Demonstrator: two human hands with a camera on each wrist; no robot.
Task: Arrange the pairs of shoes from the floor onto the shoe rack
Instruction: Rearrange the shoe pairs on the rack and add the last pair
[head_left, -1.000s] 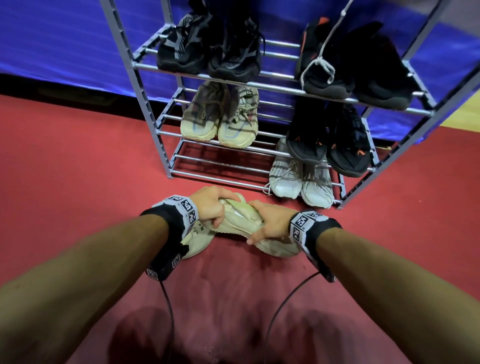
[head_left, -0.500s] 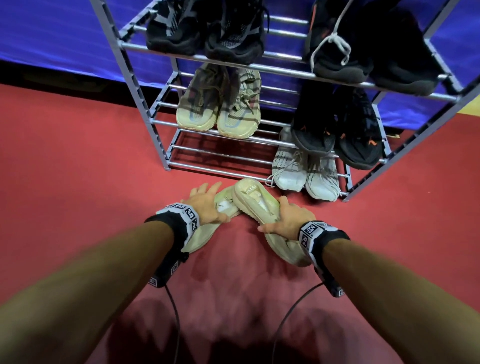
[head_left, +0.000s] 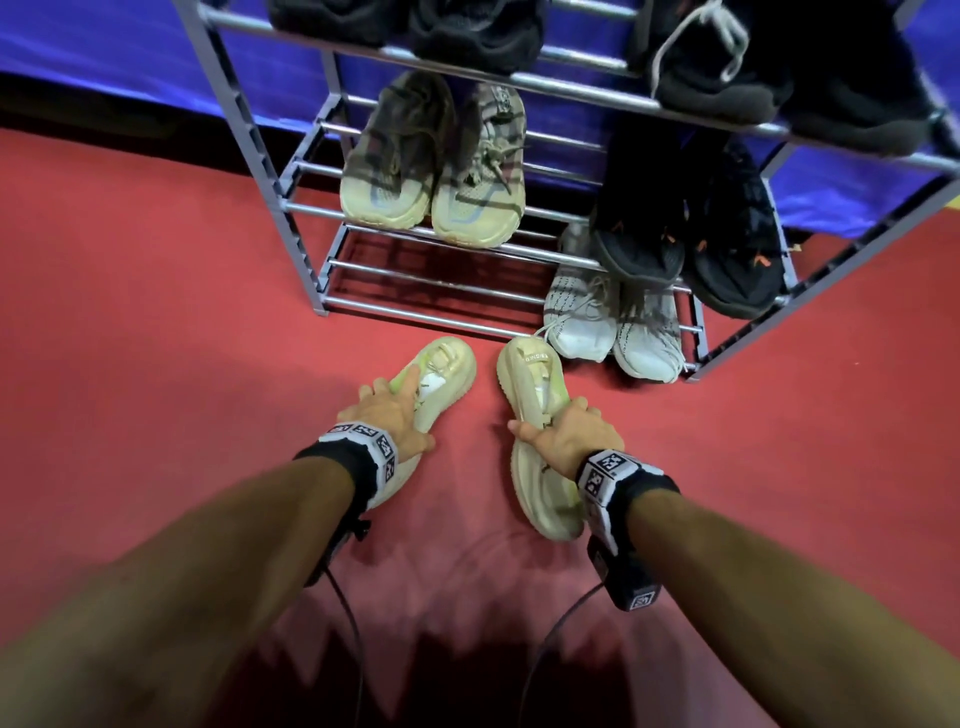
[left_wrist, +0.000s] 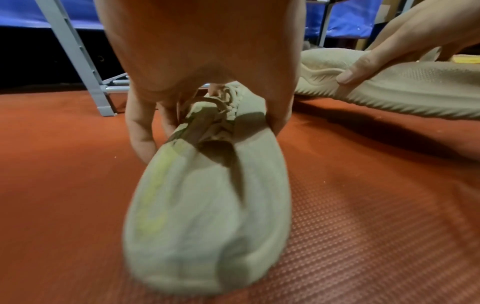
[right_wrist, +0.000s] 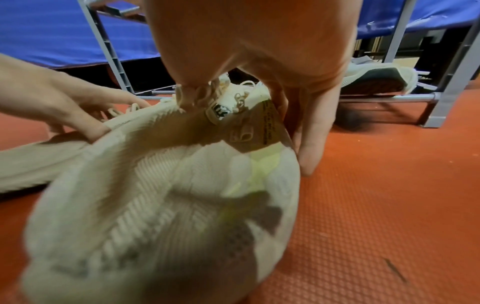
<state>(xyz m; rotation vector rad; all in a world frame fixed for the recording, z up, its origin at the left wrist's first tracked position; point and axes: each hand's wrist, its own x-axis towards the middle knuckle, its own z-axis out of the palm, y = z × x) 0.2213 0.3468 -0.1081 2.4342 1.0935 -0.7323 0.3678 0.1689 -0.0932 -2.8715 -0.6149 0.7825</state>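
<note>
Two cream knit shoes lie on the red floor in front of the grey shoe rack (head_left: 270, 171). My left hand (head_left: 387, 410) grips the left cream shoe (head_left: 447, 364) across its middle. In the left wrist view the fingers and thumb of that hand (left_wrist: 202, 51) straddle the shoe (left_wrist: 207, 205). My right hand (head_left: 566, 431) grips the right cream shoe (head_left: 530, 374), thumb on its left side and fingers on its right. The right wrist view has this hand (right_wrist: 246, 41) over the shoe (right_wrist: 155, 205) at the tongue. A gap of floor separates the two shoes.
On the bottom shelf a white pair (head_left: 613, 322) fills the right side; the bars (head_left: 431, 283) on its left are bare. The shelf above carries a beige pair (head_left: 431, 171) and a black pair (head_left: 691, 234). More black shoes sit higher. A blue sheet (head_left: 104, 62) hangs behind.
The two cream shoes were bunched together under both hands; now they lie apart, side by side, one in each hand. The rack looks closer.
</note>
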